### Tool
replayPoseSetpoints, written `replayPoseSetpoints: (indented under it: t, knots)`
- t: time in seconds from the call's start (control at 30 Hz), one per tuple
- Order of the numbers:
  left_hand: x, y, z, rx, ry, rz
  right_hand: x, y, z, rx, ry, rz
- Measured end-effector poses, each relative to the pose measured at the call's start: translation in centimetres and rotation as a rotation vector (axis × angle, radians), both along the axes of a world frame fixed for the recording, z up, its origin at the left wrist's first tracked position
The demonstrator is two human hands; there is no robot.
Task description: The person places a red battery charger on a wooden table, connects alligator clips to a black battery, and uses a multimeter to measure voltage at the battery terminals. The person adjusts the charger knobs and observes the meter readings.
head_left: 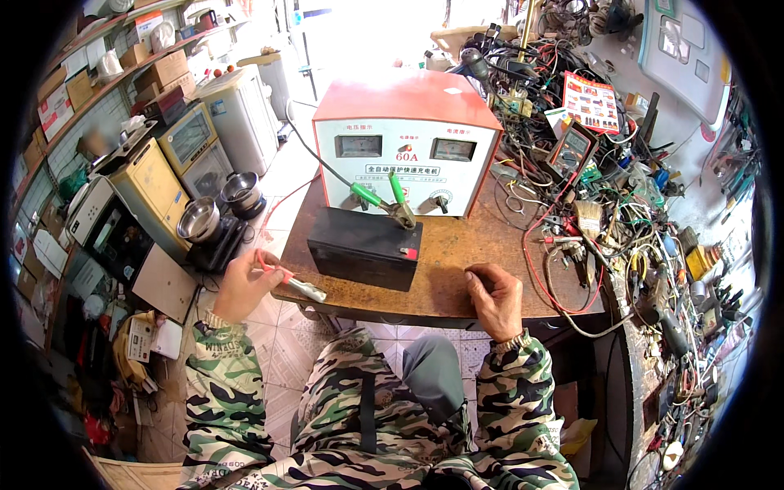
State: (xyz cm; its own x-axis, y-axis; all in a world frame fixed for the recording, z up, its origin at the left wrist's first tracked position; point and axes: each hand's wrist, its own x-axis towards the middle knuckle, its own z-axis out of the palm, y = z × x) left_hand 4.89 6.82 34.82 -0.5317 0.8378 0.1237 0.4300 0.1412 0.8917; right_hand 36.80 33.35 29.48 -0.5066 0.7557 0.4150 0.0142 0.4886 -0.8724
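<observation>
My left hand (242, 285), at the left edge of the wooden table (449, 265), pinches a red-handled crocodile clip (303, 286). The clip's metal jaws point right, toward the black battery (363, 249), and stay apart from it. On the battery's far right corner sits a green-handled crocodile clip (398, 208), its jaws at the terminal there. A red terminal tab (409, 252) shows at the near right corner. Behind the battery stands a red and white charger (404, 147) with two meters and knobs. My right hand (496, 299) rests at the table's front edge, fingers curled in, holding nothing visible.
Tangled cables (531, 98), a multimeter (569, 153), a paintbrush (588, 219) and many tools crowd the right side. A red cable (287, 196) runs down by the table's left edge. Metal pots (198, 220) and cabinets (151, 196) stand farther left.
</observation>
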Motion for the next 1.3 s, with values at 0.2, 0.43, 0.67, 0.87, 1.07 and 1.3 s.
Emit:
replayPoseSetpoints:
  t: [0.2,0.43,0.67,0.87,1.07,1.3]
  knots:
    - [0.9,0.1,0.5,-0.009,0.099,0.057,-0.1,-0.2,0.2,0.051,0.006,-0.018]
    - [2.4,0.5,0.5,-0.017,0.232,0.173,0.0,-0.5,0.6,0.077,-0.018,-0.036]
    - [4.4,-0.8,-0.2,0.113,-0.007,0.150,-0.2,-1.6,0.5,0.092,-0.013,-0.081]
    - [9.3,-0.6,0.8,0.157,-0.182,-0.014,-2.5,-10.5,2.5,0.128,-0.193,0.419]
    - [10.4,0.5,0.1,0.282,-0.235,-0.030,-5.9,-14.2,1.7,0.039,-0.226,0.545]
    - [9.0,-0.8,-1.3,0.275,-0.524,-0.079,-7.9,-14.0,3.1,0.644,0.012,0.215]
